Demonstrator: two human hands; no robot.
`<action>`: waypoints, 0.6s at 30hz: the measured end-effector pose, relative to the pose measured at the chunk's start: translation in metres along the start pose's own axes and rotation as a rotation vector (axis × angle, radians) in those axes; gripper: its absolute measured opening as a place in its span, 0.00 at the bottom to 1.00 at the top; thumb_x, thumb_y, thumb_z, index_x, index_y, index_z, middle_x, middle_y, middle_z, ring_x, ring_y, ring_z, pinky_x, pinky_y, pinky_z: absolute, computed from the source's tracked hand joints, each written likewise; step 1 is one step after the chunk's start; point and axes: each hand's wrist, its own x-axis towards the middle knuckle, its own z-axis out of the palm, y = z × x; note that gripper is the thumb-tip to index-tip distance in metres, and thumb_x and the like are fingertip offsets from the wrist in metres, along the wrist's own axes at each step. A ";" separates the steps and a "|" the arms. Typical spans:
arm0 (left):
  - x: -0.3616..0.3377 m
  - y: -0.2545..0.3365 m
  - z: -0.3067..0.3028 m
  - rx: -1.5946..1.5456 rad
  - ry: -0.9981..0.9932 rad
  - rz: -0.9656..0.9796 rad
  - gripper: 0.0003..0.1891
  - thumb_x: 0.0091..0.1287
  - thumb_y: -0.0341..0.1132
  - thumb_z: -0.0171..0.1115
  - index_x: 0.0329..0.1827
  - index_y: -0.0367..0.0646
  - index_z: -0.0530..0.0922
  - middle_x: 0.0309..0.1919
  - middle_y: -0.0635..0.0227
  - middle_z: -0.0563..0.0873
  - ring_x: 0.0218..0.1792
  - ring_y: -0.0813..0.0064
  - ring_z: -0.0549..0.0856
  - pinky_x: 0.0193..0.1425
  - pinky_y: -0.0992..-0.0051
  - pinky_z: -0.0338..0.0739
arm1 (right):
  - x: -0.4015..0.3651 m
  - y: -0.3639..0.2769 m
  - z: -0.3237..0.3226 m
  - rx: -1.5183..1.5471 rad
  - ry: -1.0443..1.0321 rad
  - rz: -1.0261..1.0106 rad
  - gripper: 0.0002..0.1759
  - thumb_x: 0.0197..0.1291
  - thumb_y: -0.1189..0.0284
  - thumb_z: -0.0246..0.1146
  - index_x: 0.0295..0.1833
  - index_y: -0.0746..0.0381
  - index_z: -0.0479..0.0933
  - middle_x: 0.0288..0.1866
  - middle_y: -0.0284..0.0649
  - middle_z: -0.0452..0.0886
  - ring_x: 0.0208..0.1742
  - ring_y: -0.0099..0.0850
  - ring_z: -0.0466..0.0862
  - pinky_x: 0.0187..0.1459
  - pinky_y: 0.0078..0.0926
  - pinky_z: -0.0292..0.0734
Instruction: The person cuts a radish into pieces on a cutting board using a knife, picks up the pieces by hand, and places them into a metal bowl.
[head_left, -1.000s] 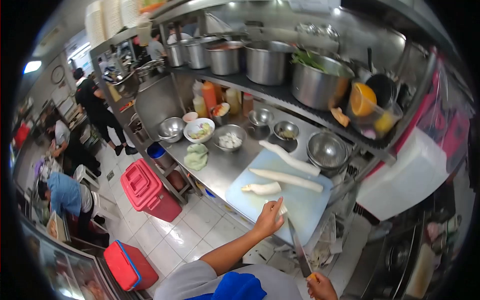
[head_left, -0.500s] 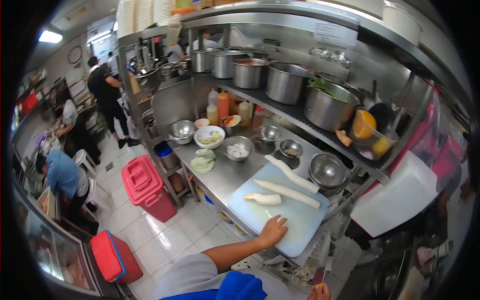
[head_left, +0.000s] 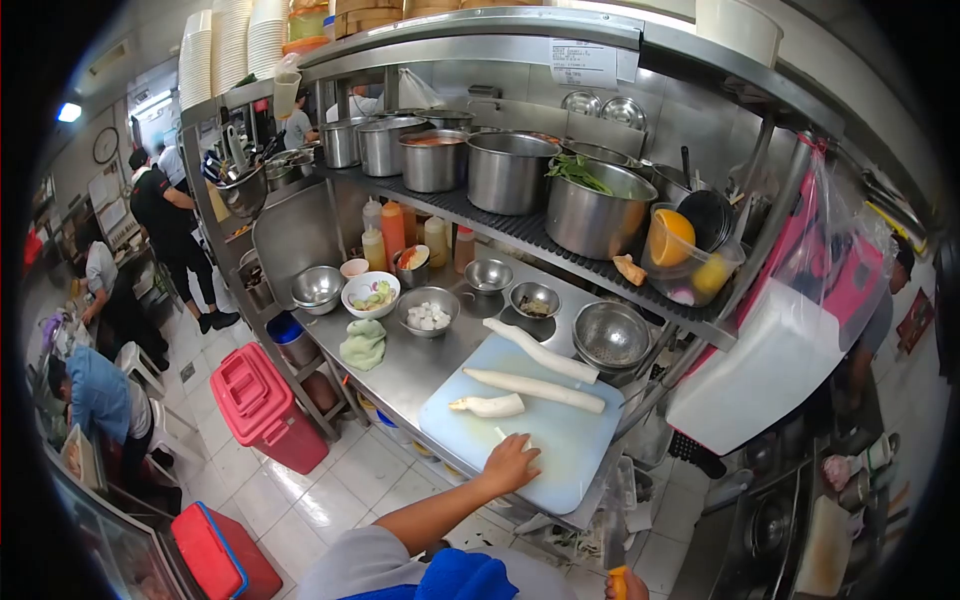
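Note:
A pale blue cutting board (head_left: 570,455) lies on the steel counter's near end. My left hand (head_left: 512,465) rests palm down on its near left part, fingers slightly apart, beside a small white piece (head_left: 501,433). Beyond it are a short peeled white root (head_left: 490,406), a long one (head_left: 535,390) and another long one (head_left: 540,350) at the board's far edge. Low in the view, off the board's near side, my right hand (head_left: 630,584) is closed on the orange handle of a knife (head_left: 614,530), blade pointing up.
Behind the board stand metal bowls (head_left: 428,311), a white bowl (head_left: 370,294), a green cloth (head_left: 363,345) and squeeze bottles (head_left: 393,232). Large pots (head_left: 600,220) line the shelf above. A red bin (head_left: 265,405) and red cooler (head_left: 222,555) stand left. Several people are in the background.
The view has turned right, so the counter and board appear further left. The knife in my right hand now shows more fully. My left hand stays on the board.

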 end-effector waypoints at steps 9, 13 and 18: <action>0.007 -0.018 -0.014 -0.597 0.004 -0.173 0.24 0.71 0.39 0.62 0.71 0.49 0.72 0.61 0.55 0.79 0.55 0.54 0.83 0.59 0.62 0.80 | -0.056 -0.055 0.027 -0.228 0.107 -0.281 0.18 0.73 0.55 0.59 0.43 0.61 0.77 0.28 0.32 0.79 0.24 0.22 0.75 0.25 0.19 0.69; 0.024 -0.001 -0.055 -1.487 -0.224 -0.665 0.24 0.79 0.45 0.50 0.76 0.52 0.64 0.57 0.66 0.80 0.54 0.66 0.84 0.54 0.65 0.81 | 0.003 -0.047 0.035 -0.471 -0.433 0.164 0.14 0.74 0.59 0.58 0.44 0.59 0.78 0.28 0.34 0.80 0.21 0.22 0.74 0.22 0.21 0.69; 0.017 -0.011 -0.062 -1.790 -0.167 -0.731 0.23 0.78 0.43 0.51 0.75 0.53 0.65 0.59 0.66 0.78 0.52 0.64 0.84 0.54 0.64 0.80 | 0.047 -0.002 0.016 -0.468 -0.503 0.030 0.14 0.73 0.58 0.59 0.45 0.58 0.78 0.27 0.35 0.80 0.20 0.23 0.74 0.21 0.22 0.70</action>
